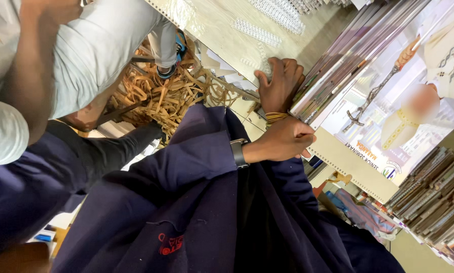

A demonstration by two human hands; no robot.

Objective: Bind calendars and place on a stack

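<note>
My right hand lies on the pale tabletop with fingers curled over a silver wire binding comb, right against a stack of glossy calendars. Yellow rubber bands circle its wrist. My left hand, in a navy sleeve with a dark wristwatch, is closed on the punched edge of the top calendar, fingertips pinching at the row of holes.
More wire combs lie across the tabletop. A heap of tan paper strips covers the floor beside another person's shoe. A person in a white shirt leans in at the upper left. Stacked booklets sit at the lower right.
</note>
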